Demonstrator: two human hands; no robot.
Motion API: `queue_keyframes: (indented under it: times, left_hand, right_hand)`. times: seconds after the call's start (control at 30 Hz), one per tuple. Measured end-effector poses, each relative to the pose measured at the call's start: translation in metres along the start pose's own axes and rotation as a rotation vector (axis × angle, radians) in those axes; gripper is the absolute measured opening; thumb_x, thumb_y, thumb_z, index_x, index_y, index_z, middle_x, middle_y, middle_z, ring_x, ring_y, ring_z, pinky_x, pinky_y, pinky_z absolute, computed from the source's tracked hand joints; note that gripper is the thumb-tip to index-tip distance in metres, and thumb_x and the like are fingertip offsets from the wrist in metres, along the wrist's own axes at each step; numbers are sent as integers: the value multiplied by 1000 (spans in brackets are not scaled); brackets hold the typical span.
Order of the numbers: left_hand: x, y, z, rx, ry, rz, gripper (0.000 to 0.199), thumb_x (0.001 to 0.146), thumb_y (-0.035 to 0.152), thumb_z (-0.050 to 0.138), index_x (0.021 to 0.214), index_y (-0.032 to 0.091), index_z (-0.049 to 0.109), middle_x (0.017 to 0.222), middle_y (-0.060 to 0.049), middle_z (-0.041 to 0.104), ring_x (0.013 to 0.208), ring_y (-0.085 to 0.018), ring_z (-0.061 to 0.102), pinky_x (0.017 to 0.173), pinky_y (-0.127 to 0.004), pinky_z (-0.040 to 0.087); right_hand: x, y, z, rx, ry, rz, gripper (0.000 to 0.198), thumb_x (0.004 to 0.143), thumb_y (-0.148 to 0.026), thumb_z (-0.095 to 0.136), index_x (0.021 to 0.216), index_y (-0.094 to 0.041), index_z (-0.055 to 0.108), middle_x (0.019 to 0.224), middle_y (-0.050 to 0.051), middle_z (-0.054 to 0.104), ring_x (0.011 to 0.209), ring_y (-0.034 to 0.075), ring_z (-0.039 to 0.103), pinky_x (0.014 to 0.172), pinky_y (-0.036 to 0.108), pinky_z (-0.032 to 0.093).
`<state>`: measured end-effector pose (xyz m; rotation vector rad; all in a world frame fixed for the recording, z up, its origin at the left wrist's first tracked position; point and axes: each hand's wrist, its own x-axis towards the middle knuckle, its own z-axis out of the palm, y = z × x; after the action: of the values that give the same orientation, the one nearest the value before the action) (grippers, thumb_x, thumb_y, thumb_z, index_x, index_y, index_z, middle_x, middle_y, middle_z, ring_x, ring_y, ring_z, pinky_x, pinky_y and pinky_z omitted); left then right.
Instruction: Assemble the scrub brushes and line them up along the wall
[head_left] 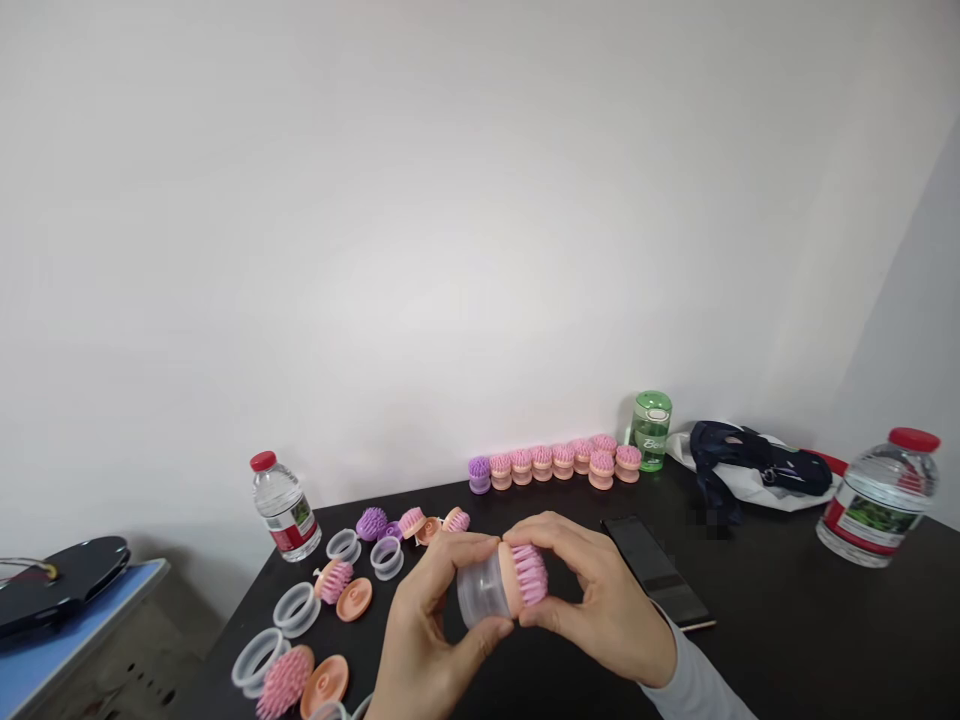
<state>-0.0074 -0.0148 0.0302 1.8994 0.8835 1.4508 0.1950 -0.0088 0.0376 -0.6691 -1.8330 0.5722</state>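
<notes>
In front of me, above the black table, my left hand (pixel 427 630) is closed around a clear plastic ring (pixel 480 592). My right hand (pixel 607 590) pinches a pink-bristled brush head (pixel 529 575) with a peach base, thumb below and fingers above. Ring and brush head touch, lying sideways with the bristles toward the right; whether they are locked together I cannot tell. Left of my hands lie loose parts: clear rings (pixel 296 609), peach discs (pixel 354 599), pink brush heads (pixel 286 684) and a purple brush head (pixel 371 524).
Along the wall stands a row of assembled brushes (pixel 541 462), mostly pink. A green container (pixel 650 430) stands at its right end. A phone (pixel 660 570) lies beside my right hand. Water bottles (pixel 285 508) stand on both sides, and a dark pouch (pixel 757 462) lies back right.
</notes>
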Motion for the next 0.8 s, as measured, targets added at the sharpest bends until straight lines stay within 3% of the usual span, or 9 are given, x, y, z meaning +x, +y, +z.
queue_keyframes:
  times: [0.2,0.4,0.5,0.67,0.73,0.8]
  left_hand:
    - [2,2,0,-111,-12,-78,39,68,28,87,104,26,75,104,-6,77,98,-28,70,83,-33,57]
    - [3,1,-2,-240,-77,-293,41,65,40,88,100,22,77,90,-5,77,82,-25,70,72,-31,57]
    - [5,1,-4,-273,-96,-320,43,63,45,88,99,23,78,88,-5,77,79,-24,70,68,-30,58]
    - [7,1,-12,23,-32,-141,39,62,32,89,100,30,79,108,-7,79,109,-35,69,92,-43,59]
    - [7,0,-17,93,-3,-145,39,62,34,88,100,32,79,112,-7,79,115,-37,68,95,-47,59]
    - [8,-1,-22,100,29,-218,40,61,38,87,100,30,79,115,-9,79,114,-39,69,93,-50,60]
  right_hand:
    - [1,-6,-4,2,-31,-89,37,81,-25,82,115,-25,68,106,5,71,99,22,67,88,32,55]
    - [1,-14,-10,-66,-153,-210,30,93,-12,59,119,-26,66,113,8,70,105,23,65,90,37,55]
    - [2,-15,-6,-105,-110,-193,23,93,-26,66,116,-24,65,109,10,71,100,24,66,87,37,56]
    - [1,-2,16,-160,90,75,42,88,-61,63,91,-20,66,77,2,67,67,17,64,66,28,54]
    - [1,4,22,-89,101,97,52,86,-68,61,101,-19,65,86,4,70,74,18,67,66,27,56]
    - [3,6,24,-37,102,22,68,80,-70,67,122,-17,60,112,11,70,99,23,69,79,30,59]
